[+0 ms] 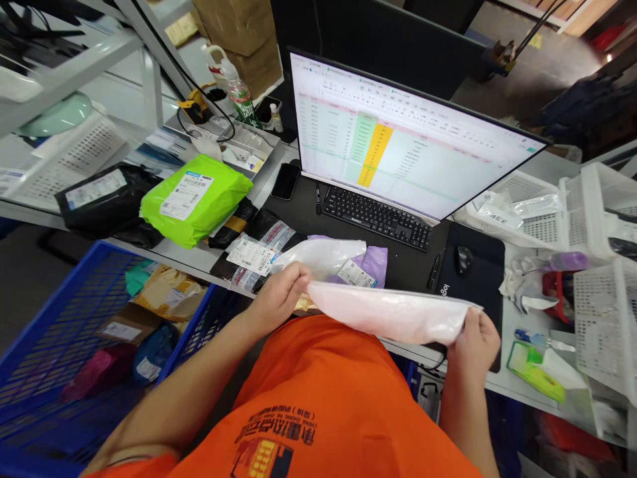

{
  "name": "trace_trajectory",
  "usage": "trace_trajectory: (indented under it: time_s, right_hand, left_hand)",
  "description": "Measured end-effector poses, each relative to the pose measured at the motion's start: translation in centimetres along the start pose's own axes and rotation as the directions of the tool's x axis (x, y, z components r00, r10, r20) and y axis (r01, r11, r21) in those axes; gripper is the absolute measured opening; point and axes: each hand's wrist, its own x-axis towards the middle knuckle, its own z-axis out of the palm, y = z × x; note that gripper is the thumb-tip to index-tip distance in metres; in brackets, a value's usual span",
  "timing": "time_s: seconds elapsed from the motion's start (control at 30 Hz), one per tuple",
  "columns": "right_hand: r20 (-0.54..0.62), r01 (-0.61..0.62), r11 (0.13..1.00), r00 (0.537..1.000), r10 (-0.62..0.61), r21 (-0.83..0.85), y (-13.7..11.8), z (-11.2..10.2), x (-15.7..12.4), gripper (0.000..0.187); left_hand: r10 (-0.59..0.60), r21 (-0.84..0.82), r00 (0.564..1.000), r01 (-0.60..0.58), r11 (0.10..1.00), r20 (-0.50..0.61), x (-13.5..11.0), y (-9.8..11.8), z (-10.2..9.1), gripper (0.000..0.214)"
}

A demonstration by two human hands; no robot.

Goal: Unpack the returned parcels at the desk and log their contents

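Observation:
A white plastic mailing bag (pixel 388 313) is stretched out between my two hands, close in front of my orange shirt. My left hand (pixel 281 295) pinches its left end, and my right hand (pixel 474 342) grips the opposite corner. Just beyond the bag lies another white piece of plastic (pixel 323 255), curving up near my left fingers; whether it joins the held bag I cannot tell. Under it is a purple parcel (pixel 377 264) with a white label. Left of that, black parcels (pixel 276 236) lie on the desk, one with a shipping label (pixel 251 254).
A monitor (pixel 398 139) stands behind a keyboard (pixel 378 219); a mouse (pixel 463 259) lies to the right. A bright green parcel (pixel 196 199) rests on the left. White baskets (pixel 604 318) line the right side. Below left, a blue crate (pixel 44 345) holds parcels.

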Motion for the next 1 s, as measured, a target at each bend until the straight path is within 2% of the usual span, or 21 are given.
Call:
trace_trajectory:
  time_s: [0.03, 0.07, 0.1, 0.13, 0.2, 0.23, 0.3, 0.37, 0.43, 0.57, 0.63, 0.73, 0.77, 0.87, 1.0]
  right_hand:
    - [0.023, -0.005, 1.000, 1.000, 0.005, -0.019, 0.2, 1.2, 1.1, 0.037]
    - [0.042, -0.008, 0.998, 0.999, 0.011, -0.065, 0.6, 2.6, 2.3, 0.038]
    - [0.059, 0.004, 0.991, 0.998, 0.004, -0.132, 1.1, 4.0, 3.4, 0.039]
    - [0.090, 0.036, 0.974, 0.996, -0.016, -0.225, 1.8, 5.5, 4.4, 0.042]
    - [0.130, 0.088, 0.933, 0.990, -0.045, -0.349, 3.4, 8.1, 5.7, 0.051]
    - [0.156, 0.105, 0.922, 0.987, -0.049, -0.373, 4.4, 9.0, 5.8, 0.057]
    - [0.224, 0.127, 0.921, 0.974, -0.044, -0.369, 6.3, 9.7, 5.2, 0.067]
    - [0.296, 0.146, 0.919, 0.955, -0.034, -0.367, 8.1, 8.9, 3.7, 0.067]
    - [0.358, 0.169, 0.913, 0.933, -0.027, -0.372, 9.8, 7.2, 1.8, 0.064]
    - [0.452, 0.225, 0.892, 0.892, -0.027, -0.391, 12.3, 3.9, -1.4, 0.058]
    - [0.429, 0.108, 0.928, 0.901, 0.059, -0.356, 12.9, 3.3, -2.4, 0.061]
    - [0.341, -0.213, 0.969, 0.908, 0.245, -0.128, 12.6, 3.4, -3.1, 0.069]
    - [0.319, -0.276, 0.961, 0.908, 0.271, -0.031, 12.1, 3.6, -3.1, 0.069]
    - [0.280, -0.290, 0.949, 0.928, 0.246, 0.126, 10.2, 3.8, -3.1, 0.066]
    - [0.270, -0.252, 0.957, 0.940, 0.207, 0.143, 8.4, 3.4, -3.2, 0.061]
  left_hand:
    - [-0.052, -0.001, 0.991, 0.052, 0.999, -0.120, 1.5, -0.7, 1.0, 0.027]
    - [-0.112, -0.001, 0.963, 0.115, 0.993, -0.246, 3.1, -1.7, 2.2, 0.025]
    - [-0.150, -0.016, 0.933, 0.153, 0.988, -0.329, 4.9, -2.8, 3.5, 0.023]
    - [-0.196, -0.040, 0.910, 0.195, 0.980, -0.365, 6.6, -4.2, 4.8, 0.020]
    - [-0.380, -0.118, 0.858, 0.361, 0.925, -0.346, 9.2, -6.9, 7.5, 0.021]
    - [-0.428, -0.141, 0.854, 0.404, 0.904, -0.297, 9.8, -8.2, 8.7, 0.029]
    - [-0.443, -0.143, 0.875, 0.422, 0.895, -0.196, 9.6, -10.3, 11.0, 0.051]
    - [-0.404, -0.061, 0.908, 0.399, 0.915, -0.108, 7.9, -11.9, 13.0, 0.072]
    - [-0.346, 0.056, 0.937, 0.348, 0.936, -0.045, 5.6, -12.9, 14.5, 0.081]
    - [-0.286, 0.175, 0.958, 0.287, 0.942, -0.030, 2.9, -14.2, 16.1, 0.077]
    - [-0.291, 0.195, 0.956, 0.295, 0.935, -0.051, 2.7, -14.7, 16.5, 0.074]
    - [-0.322, 0.205, 0.943, 0.333, 0.921, -0.086, 2.8, -15.3, 16.9, 0.069]
    - [-0.331, 0.204, 0.939, 0.344, 0.917, -0.096, 2.7, -15.4, 17.0, 0.066]
    - [-0.343, 0.200, 0.932, 0.361, 0.911, -0.118, 2.3, -15.5, 17.3, 0.057]
    - [-0.367, 0.221, 0.920, 0.390, 0.894, -0.141, 1.9, -15.2, 17.5, 0.048]
